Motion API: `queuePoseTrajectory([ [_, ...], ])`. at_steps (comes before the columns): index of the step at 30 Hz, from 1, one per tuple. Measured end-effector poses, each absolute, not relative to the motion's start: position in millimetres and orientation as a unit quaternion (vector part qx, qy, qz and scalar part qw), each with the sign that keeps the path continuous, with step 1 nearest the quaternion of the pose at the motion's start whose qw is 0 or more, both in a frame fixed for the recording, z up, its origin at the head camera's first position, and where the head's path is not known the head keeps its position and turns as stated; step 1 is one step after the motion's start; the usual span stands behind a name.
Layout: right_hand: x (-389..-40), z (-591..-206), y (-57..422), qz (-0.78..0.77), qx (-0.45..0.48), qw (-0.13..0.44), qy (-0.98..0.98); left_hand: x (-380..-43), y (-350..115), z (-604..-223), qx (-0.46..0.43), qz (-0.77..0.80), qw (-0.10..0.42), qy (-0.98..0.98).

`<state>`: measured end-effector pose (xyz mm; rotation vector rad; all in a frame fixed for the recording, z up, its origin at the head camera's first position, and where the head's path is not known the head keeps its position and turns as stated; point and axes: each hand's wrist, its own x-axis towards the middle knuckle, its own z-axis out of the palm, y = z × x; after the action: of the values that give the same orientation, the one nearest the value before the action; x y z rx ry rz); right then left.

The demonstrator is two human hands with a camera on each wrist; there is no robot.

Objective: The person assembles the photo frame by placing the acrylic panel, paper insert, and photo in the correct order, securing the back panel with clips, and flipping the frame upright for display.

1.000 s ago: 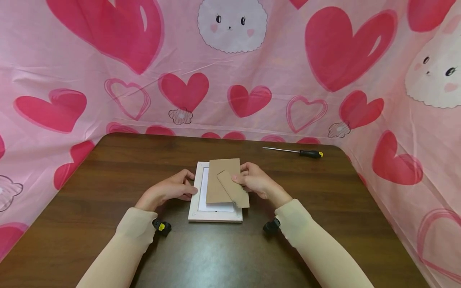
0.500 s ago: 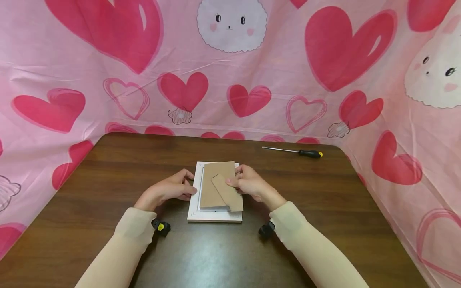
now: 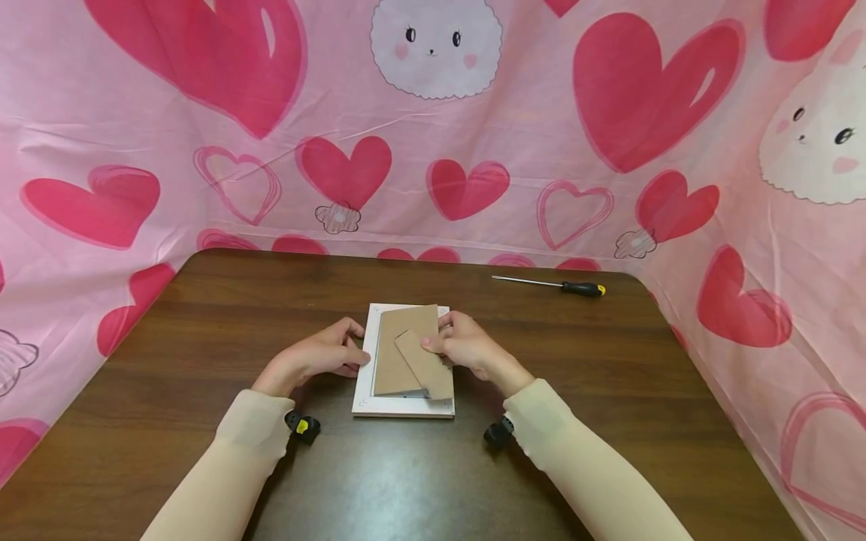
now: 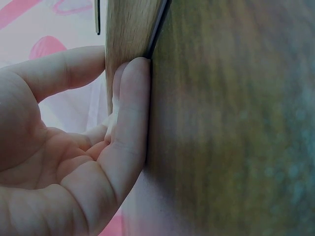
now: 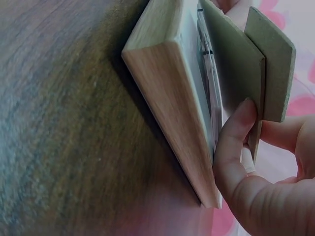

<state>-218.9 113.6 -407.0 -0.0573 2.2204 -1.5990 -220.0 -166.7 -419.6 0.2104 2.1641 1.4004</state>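
A white photo frame lies face down on the table, its wooden side showing in the right wrist view. My left hand grips its left edge, the thumb on top and curled fingers against the side. With thumb and fingers my right hand pinches the right side of a brown backing board. The board's easel flap sticks out slantwise under the right thumb. Over the frame opening the board sits tilted, its right side raised, with a gap visible beneath it in the right wrist view.
A screwdriver with a black and yellow handle lies at the back right of the brown wooden table. A pink heart-patterned cloth hangs behind the table and along its sides.
My right hand has brought the backing board left and slightly nearer, down over the frame opening, covering most of the white area inside. The left hand has stayed on the frame's edge.
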Motion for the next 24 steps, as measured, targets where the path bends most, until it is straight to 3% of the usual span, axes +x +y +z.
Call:
queuePoseTrajectory([
  [14,-217.9,-405.0,110.5,-0.525,-0.035,0.184,0.83,-219.8,-166.3,-418.8,0.076,0.516,0.274,0.808],
  [24,-217.2,-403.2,107.0,-0.421,-0.056,0.131,0.896,-220.6,-165.8,-417.9,0.072,0.514,0.276,0.809],
])
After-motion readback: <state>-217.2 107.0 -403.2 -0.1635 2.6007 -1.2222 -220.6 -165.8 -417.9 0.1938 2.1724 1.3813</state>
